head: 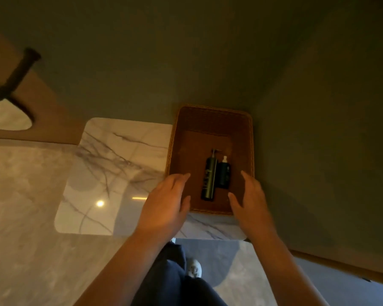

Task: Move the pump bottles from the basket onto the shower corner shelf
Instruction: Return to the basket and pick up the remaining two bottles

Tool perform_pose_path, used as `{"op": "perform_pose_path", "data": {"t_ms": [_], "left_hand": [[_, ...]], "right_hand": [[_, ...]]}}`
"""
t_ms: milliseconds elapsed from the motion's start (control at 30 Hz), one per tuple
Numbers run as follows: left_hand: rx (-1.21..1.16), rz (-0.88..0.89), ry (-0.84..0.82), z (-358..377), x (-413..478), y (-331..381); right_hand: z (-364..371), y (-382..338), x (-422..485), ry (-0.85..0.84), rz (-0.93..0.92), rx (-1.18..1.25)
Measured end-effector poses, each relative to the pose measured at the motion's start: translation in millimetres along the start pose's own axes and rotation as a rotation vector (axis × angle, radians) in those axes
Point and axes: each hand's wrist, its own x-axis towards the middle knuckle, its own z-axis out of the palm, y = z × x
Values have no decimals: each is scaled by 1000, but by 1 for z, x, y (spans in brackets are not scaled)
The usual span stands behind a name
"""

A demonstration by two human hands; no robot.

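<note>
Fingers spread and empty on both hands — left hand (167, 200) and right hand (251, 198) reach over the near edge of the brown woven rectangular basket (212, 117) at frame centre, flanking the tall dark pump bottle (209, 177) and the shorter dark white-capped pump bottle (224, 173) — both lying flat inside.

A bathroom: marble counter (111, 173), dark faucet (16, 76), toiletries basket (210, 115).
</note>
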Motion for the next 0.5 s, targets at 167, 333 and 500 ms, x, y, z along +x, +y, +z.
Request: {"op": "perform_pose_path", "data": {"t_ms": [167, 333, 500], "left_hand": [[-52, 39, -52, 22, 59, -26], [-127, 15, -149, 67, 96, -44], [-160, -73, -165, 122, 122, -65]], "right_hand": [[37, 16, 45, -50, 115, 14], [64, 36, 89, -81, 157, -13], [85, 63, 130, -109, 171, -16]]}}
